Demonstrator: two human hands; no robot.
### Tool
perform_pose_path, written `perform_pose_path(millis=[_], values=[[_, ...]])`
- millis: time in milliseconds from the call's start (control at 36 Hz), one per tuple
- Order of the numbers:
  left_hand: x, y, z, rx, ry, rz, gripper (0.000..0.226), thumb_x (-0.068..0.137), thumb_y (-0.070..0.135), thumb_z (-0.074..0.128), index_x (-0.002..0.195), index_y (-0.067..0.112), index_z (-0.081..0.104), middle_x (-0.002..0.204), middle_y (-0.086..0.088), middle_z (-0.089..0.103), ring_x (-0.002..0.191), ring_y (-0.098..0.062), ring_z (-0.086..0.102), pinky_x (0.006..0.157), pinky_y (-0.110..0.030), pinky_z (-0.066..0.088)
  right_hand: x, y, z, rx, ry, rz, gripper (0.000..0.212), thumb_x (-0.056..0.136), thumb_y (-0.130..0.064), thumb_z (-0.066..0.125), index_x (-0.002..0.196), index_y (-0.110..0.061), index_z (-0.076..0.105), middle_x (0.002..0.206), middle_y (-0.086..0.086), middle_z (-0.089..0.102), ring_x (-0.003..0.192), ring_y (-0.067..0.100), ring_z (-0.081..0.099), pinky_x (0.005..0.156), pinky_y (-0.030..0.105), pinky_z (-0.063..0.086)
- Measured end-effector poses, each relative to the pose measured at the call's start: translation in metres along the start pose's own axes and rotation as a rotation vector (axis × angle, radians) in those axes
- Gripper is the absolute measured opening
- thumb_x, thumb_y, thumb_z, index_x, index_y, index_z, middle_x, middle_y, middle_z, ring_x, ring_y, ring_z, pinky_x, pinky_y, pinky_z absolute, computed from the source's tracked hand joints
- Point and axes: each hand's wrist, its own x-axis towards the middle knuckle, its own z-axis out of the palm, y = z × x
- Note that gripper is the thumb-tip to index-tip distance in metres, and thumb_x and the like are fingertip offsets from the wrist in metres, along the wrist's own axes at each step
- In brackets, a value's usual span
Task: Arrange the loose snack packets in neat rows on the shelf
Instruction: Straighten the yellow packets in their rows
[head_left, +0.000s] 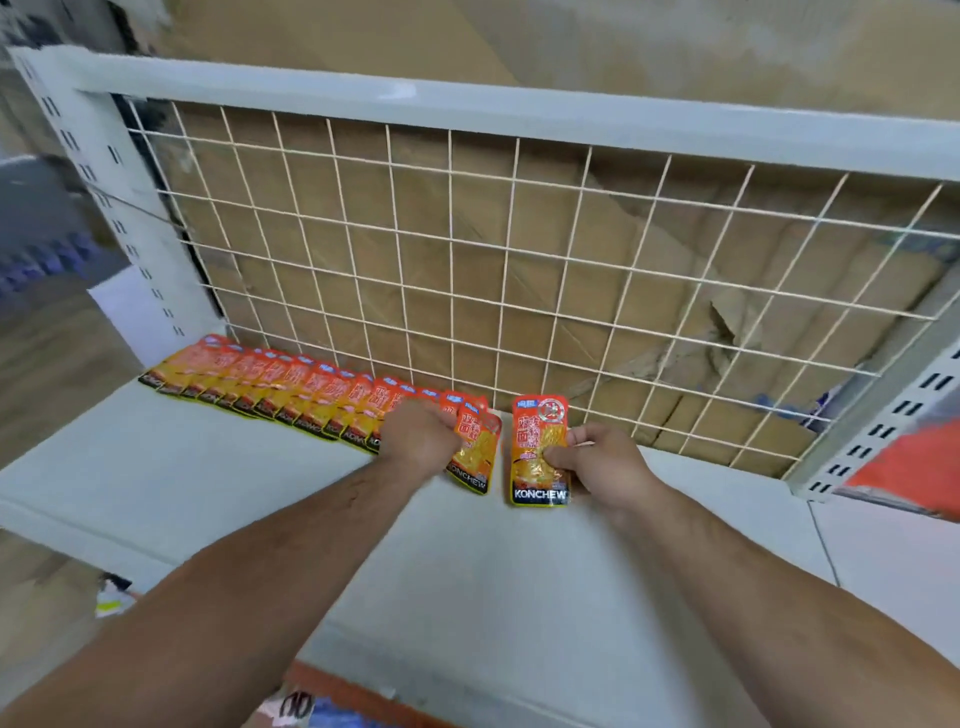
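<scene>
White shelf (208, 467), wire grid (519, 260) behind. One overlapped row (291, 389) ran from far left to centre. Left hand (418, 436) curled on its right end. Right hand (602, 462) pinched a packet (537, 452) just right of it. Right half unfilled; perhaps half done.

- row of packets (270, 384) – overlapping, on shelf (208, 467), along foot of wire grid (452, 260)
- left hand (415, 436) grips row's right end
- single packet (537, 452) – just right of row, in right hand (602, 462)
- cardboard (483, 280) behind grid
</scene>
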Motion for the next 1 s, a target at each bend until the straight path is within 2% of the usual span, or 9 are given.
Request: perform_pose_path(millis=[83, 167, 278, 333, 417, 528, 611, 833, 1000], values=[[0.016, -0.003, -0.005, 0.142, -0.017, 0.084, 0.018, 0.077, 0.013, 0.072, 0.094, 0.015, 0.077, 0.104, 0.001, 0.073, 0.104, -0.018, 0.064, 0.086, -0.021, 0.046, 0.003, -0.002, 0.009, 0.007, 0.049, 0.004, 0.024, 0.083, -0.006, 0.076, 0.091, -0.009, 0.053, 0.084, 0.015, 0.069, 0.058, 0.023, 0.064, 0.054, 0.029, 0.051], [0.029, -0.006, -0.005, 0.315, -0.053, 0.177, 0.012, 0.075, 0.014, 0.069, 0.084, 0.008, 0.074, 0.091, -0.005, 0.073, 0.093, -0.024, 0.066, 0.082, -0.029, 0.052, 0.007, -0.001, 0.019, 0.028, 0.095, 0.005, 0.025, 0.082, -0.006, 0.077, 0.088, -0.01, 0.053, 0.093, 0.016, 0.072, 0.066, 0.025, 0.067, 0.056, 0.031, 0.052], [0.038, -0.003, -0.003, 0.453, -0.096, 0.261, 0.012, 0.075, 0.021, 0.069, 0.082, 0.012, 0.072, 0.086, -0.002, 0.07, 0.086, -0.022, 0.066, 0.076, -0.031, 0.055, 0.009, -0.002, 0.027, 0.044, 0.139, 0.002, 0.027, 0.081, -0.004, 0.077, 0.086, -0.011, 0.052, 0.092, 0.015, 0.071, 0.068, 0.026, 0.067, 0.056, 0.032, 0.051], [0.041, -0.003, -0.001, 0.471, -0.127, 0.287, 0.013, 0.074, 0.022, 0.068, 0.077, 0.009, 0.068, 0.082, -0.004, 0.069, 0.079, -0.022, 0.065, 0.07, -0.032, 0.055, 0.01, -0.001, 0.03, 0.059, 0.151, 0.009, 0.027, 0.081, -0.002, 0.077, 0.085, -0.01, 0.052, 0.096, 0.015, 0.073, 0.072, 0.028, 0.069, 0.064, 0.039, 0.056], [0.044, -0.002, -0.001, 0.51, -0.171, 0.332, 0.024, 0.073, 0.021, 0.065, 0.06, 0.009, 0.049, 0.074, -0.012, 0.064, 0.065, -0.024, 0.054, 0.056, -0.031, 0.042, 0.011, 0.001, 0.033, 0.069, 0.171, 0.024, 0.027, 0.08, -0.001, 0.077, 0.081, -0.011, 0.052, 0.102, 0.023, 0.072, 0.075, 0.028, 0.068, 0.072, 0.041, 0.056], [0.044, -0.003, -0.003, 0.496, -0.202, 0.357, 0.019, 0.071, 0.019, 0.063, 0.062, 0.007, 0.051, 0.067, -0.014, 0.057, 0.067, -0.029, 0.058, 0.052, -0.032, 0.037, 0.011, 0.0, 0.034, 0.046, 0.201, 0.044, 0.026, 0.079, -0.003, 0.078, 0.082, -0.01, 0.053, 0.097, 0.021, 0.073, 0.071, 0.025, 0.068, 0.064, 0.031, 0.055], [0.043, -0.005, -0.004, 0.492, -0.225, 0.373, 0.024, 0.074, 0.016, 0.061, 0.058, 0.012, 0.043, 0.06, -0.006, 0.052, 0.062, -0.025, 0.054, 0.044, -0.03, 0.03, 0.01, 0.0, 0.034, 0.023, 0.216, 0.068, 0.024, 0.08, -0.004, 0.078, 0.085, -0.009, 0.055, 0.084, 0.013, 0.072, 0.064, 0.02, 0.065, 0.053, 0.023, 0.048], [0.037, -0.009, -0.009, 0.503, -0.198, 0.423, 0.017, 0.086, 0.028, 0.054, 0.075, 0.017, 0.047, 0.068, 0.0, 0.049, 0.072, -0.024, 0.053, 0.057, -0.029, 0.036, 0.008, -0.003, 0.04, -0.012, 0.201, 0.109, 0.021, 0.082, -0.002, 0.076, 0.085, -0.008, 0.055, 0.074, 0.01, 0.067, 0.053, 0.018, 0.061, 0.041, 0.02, 0.043], [0.033, -0.01, -0.023, 0.525, -0.074, 0.501, 0.02, 0.089, 0.035, 0.05, 0.077, 0.02, 0.047, 0.084, -0.005, 0.065, 0.081, -0.028, 0.062, 0.063, -0.031, 0.041, 0.014, -0.01, 0.05, -0.022, 0.18, 0.161, 0.019, 0.079, -0.007, 0.078, 0.091, -0.004, 0.063, 0.075, 0.016, 0.069, 0.061, 0.027, 0.059, 0.05, 0.028, 0.04]])
